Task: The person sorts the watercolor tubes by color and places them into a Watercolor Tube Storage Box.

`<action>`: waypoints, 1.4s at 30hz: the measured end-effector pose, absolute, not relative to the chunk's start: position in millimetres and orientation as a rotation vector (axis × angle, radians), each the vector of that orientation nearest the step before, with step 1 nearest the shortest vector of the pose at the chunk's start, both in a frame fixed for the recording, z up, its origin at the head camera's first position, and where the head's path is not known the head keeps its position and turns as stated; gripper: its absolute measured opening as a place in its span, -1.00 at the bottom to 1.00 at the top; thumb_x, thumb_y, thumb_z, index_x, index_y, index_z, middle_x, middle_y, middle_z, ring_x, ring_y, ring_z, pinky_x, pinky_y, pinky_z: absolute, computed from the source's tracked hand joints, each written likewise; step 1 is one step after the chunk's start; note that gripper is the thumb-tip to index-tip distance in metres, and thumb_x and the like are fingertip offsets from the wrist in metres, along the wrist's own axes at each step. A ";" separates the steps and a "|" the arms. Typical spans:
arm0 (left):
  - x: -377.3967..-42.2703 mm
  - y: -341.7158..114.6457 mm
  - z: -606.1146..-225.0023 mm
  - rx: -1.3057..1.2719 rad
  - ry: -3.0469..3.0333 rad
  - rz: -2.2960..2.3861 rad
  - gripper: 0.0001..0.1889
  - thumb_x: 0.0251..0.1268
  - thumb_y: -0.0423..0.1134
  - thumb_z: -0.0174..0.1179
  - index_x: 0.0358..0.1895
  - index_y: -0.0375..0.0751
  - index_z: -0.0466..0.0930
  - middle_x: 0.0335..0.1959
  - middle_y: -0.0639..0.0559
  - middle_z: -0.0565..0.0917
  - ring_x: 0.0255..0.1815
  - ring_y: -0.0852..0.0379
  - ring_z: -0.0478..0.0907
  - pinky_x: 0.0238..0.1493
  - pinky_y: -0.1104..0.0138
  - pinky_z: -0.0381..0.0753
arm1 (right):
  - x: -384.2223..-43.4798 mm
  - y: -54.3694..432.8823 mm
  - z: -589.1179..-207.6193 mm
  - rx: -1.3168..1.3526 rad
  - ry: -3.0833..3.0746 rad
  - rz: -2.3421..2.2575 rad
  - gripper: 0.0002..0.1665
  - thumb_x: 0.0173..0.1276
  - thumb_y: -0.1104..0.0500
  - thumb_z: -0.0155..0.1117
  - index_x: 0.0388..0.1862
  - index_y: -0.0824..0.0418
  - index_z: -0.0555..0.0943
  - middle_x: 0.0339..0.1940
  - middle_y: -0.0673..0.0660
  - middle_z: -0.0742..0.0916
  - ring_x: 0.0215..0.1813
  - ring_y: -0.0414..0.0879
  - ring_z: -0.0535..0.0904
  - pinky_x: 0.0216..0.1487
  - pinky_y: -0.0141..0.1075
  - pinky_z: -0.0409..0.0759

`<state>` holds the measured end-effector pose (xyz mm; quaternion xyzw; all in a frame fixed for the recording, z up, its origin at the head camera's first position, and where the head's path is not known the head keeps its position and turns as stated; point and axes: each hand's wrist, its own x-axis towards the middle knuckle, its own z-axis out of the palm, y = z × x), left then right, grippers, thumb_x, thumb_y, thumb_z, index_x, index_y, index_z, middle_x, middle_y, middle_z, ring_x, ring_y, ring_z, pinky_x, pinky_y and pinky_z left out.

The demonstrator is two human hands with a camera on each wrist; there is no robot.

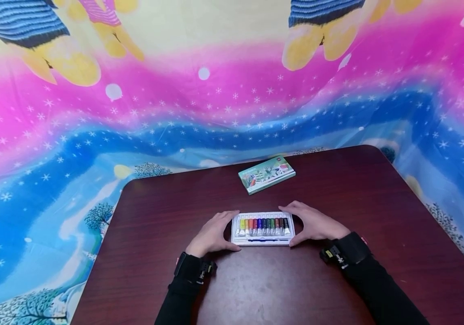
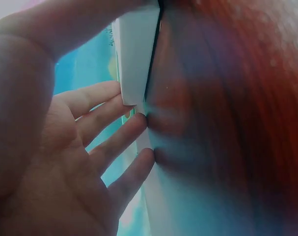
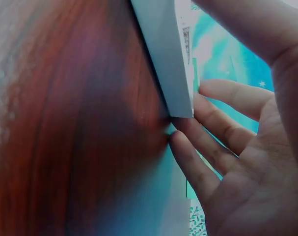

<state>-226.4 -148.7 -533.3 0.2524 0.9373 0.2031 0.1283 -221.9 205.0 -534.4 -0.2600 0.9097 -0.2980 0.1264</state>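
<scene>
A white tray of paint tubes [image 1: 262,241] lies on the table between both hands, its small tubes lined up from yellow to black. A thin dark-blue stick runs along its near side. My left hand [image 1: 213,232] grips the tray's left end, thumb at the near corner and fingertips at the far one. At the opposite end my right hand [image 1: 315,222] holds it the same way. The left wrist view shows the tray's white side wall [image 2: 136,54] between thumb and fingers, some fingertips at the tabletop. The right wrist view shows the other side wall [image 3: 163,54].
Behind the tray lies a green printed box [image 1: 266,174], set at a slant near the far edge of the dark red-brown table [image 1: 167,198]. A colourful patterned cloth [image 1: 224,104] hangs behind and beside the table. Both wrists wear black camera bands.
</scene>
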 end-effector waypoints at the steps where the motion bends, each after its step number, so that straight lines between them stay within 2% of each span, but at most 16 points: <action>1: -226.4 -149.1 -533.5 0.743 2.722 0.598 0.13 -0.01 0.16 0.61 0.65 0.01 0.18 0.60 0.00 0.33 0.57 -0.05 0.28 0.51 0.00 0.38 | -221.7 205.0 -534.0 -0.760 2.644 -0.872 0.23 -0.01 -0.22 0.71 0.59 0.13 0.37 0.32 0.11 0.52 0.29 0.00 0.47 0.24 -0.04 0.59; 7: -227.4 -150.7 -532.8 0.783 2.709 0.624 0.11 0.05 0.06 0.61 0.66 -0.04 0.15 0.64 0.00 0.27 0.61 -0.06 0.24 0.54 0.03 0.33 | -223.4 206.7 -532.7 -0.751 2.636 -0.897 -0.04 0.11 -0.30 0.61 0.44 0.08 0.57 0.11 0.00 0.61 0.04 -0.11 0.50 0.04 -0.24 0.58; 13: -226.3 -149.2 -530.6 0.769 2.687 0.647 0.01 0.17 -0.03 0.56 0.65 -0.05 0.17 0.59 -0.02 0.36 0.59 -0.04 0.26 0.55 0.05 0.32 | -226.0 207.8 -533.1 -0.779 2.570 -0.951 -0.20 0.22 -0.28 0.54 0.33 0.09 0.65 -0.09 -0.07 0.67 -0.20 -0.19 0.54 -0.21 -0.37 0.55; 18: -224.7 -145.9 -528.6 0.787 2.681 0.670 -0.08 0.25 -0.10 0.51 0.63 -0.05 0.21 0.51 -0.04 0.45 0.52 -0.02 0.35 0.51 0.07 0.38 | -226.4 205.7 -531.9 -0.742 2.471 -1.012 -0.33 0.34 -0.14 0.49 0.34 0.13 0.64 -0.22 -0.13 0.72 -0.29 -0.27 0.62 -0.24 -0.38 0.59; 22: -224.4 -142.6 -527.8 0.785 2.687 0.681 -0.13 0.29 -0.11 0.47 0.62 -0.03 0.24 0.51 -0.03 0.45 0.53 -0.01 0.35 0.53 0.06 0.35 | -224.6 203.3 -527.9 -0.706 2.415 -1.041 -0.45 0.45 0.02 0.40 0.35 0.18 0.62 -0.31 -0.13 0.77 -0.36 -0.20 0.67 -0.27 -0.34 0.64; 25: -224.4 -140.2 -527.9 0.787 2.687 0.688 -0.16 0.33 -0.11 0.45 0.62 -0.03 0.24 0.52 -0.03 0.44 0.55 -0.01 0.34 0.54 0.05 0.34 | -223.8 201.1 -525.7 -0.684 2.373 -1.061 -0.47 0.48 0.10 0.37 0.37 0.21 0.59 -0.39 -0.10 0.79 -0.43 -0.12 0.70 -0.33 -0.30 0.68; 28: -224.3 -138.4 -528.6 0.793 2.684 0.693 -0.17 0.34 -0.09 0.43 0.62 -0.02 0.24 0.53 -0.02 0.43 0.57 -0.02 0.32 0.54 0.05 0.34 | -222.9 198.3 -524.9 -0.671 2.338 -1.067 -0.41 0.46 0.14 0.39 0.41 0.25 0.54 -0.47 -0.06 0.79 -0.45 -0.07 0.72 -0.36 -0.28 0.70; 32: -224.0 -136.5 -529.6 0.812 2.693 0.700 -0.18 0.35 -0.09 0.43 0.61 -0.06 0.26 0.52 -0.06 0.44 0.57 -0.05 0.32 0.55 0.04 0.32 | -219.6 194.6 -524.7 -0.658 2.272 -1.076 -0.12 0.35 0.19 0.49 0.59 0.27 0.33 -0.51 0.00 0.79 -0.46 -0.03 0.73 -0.37 -0.24 0.70; 37: -223.1 -134.7 -531.9 0.816 2.703 0.718 -0.19 0.36 -0.10 0.42 0.61 -0.09 0.26 0.51 -0.09 0.45 0.55 -0.07 0.35 0.54 0.04 0.34 | -216.0 190.9 -527.4 -0.676 2.182 -1.084 0.30 0.17 0.24 0.62 0.73 0.16 0.01 -0.49 0.01 0.80 -0.42 -0.03 0.73 -0.34 -0.27 0.67; 42: -221.9 -132.5 -533.5 0.828 2.698 0.743 -0.22 0.39 -0.11 0.40 0.61 -0.07 0.26 0.51 -0.05 0.44 0.52 0.01 0.40 0.47 0.10 0.44 | -213.4 185.6 -531.4 -0.687 2.123 -1.128 0.52 0.11 0.20 0.67 0.76 0.05 -0.24 -0.49 0.03 0.79 -0.41 -0.03 0.73 -0.34 -0.27 0.66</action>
